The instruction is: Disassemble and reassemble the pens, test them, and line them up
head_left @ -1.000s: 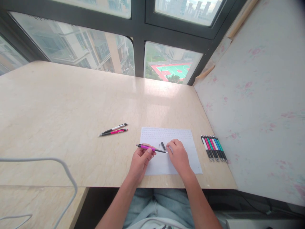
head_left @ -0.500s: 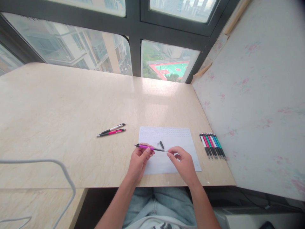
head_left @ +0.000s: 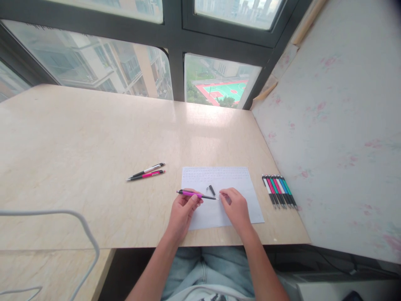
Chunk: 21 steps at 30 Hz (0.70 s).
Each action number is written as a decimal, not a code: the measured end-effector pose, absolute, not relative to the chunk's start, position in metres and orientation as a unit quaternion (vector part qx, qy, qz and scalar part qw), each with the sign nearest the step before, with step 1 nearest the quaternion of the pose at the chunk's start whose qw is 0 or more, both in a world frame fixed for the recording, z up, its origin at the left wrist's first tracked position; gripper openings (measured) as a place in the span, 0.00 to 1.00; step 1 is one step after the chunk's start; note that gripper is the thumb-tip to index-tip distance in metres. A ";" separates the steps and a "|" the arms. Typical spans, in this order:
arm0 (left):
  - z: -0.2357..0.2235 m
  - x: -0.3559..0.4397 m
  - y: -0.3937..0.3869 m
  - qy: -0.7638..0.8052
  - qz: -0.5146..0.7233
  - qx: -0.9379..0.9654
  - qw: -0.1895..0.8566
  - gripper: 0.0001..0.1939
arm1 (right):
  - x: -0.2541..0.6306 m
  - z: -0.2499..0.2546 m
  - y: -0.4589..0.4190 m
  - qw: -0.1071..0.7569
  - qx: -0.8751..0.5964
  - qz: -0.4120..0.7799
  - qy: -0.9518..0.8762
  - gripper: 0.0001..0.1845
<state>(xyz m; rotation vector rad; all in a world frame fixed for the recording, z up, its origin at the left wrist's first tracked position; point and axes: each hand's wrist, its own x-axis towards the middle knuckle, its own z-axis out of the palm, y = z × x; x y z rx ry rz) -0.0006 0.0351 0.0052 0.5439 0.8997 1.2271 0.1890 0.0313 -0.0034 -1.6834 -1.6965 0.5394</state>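
Note:
My left hand is closed around a purple ballpoint pen, which lies nearly level over the paper. Its front grip is off, so the thin dark refill sticks out to the right. My right hand is just beyond the refill's tip, thumb and forefinger drawn together; whatever may be between them is too small to make out. On the sheet of paper, behind the refill, lie a black pen grip and a tiny metallic piece.
Two pens, one white-and-black and one pink-and-black, lie left of the paper. A row of several coloured pens sits at the right, beside the wall. A grey cable loops over the desk's left front.
My right hand has shifted slightly left and up, its fingertips moving off the line of the refill's tip. My left hand and the pen have barely moved.

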 end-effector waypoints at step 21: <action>0.012 -0.003 0.031 0.388 0.499 0.328 0.702 0.08 | 0.174 0.034 0.012 0.403 -0.557 0.378 -0.620 0.16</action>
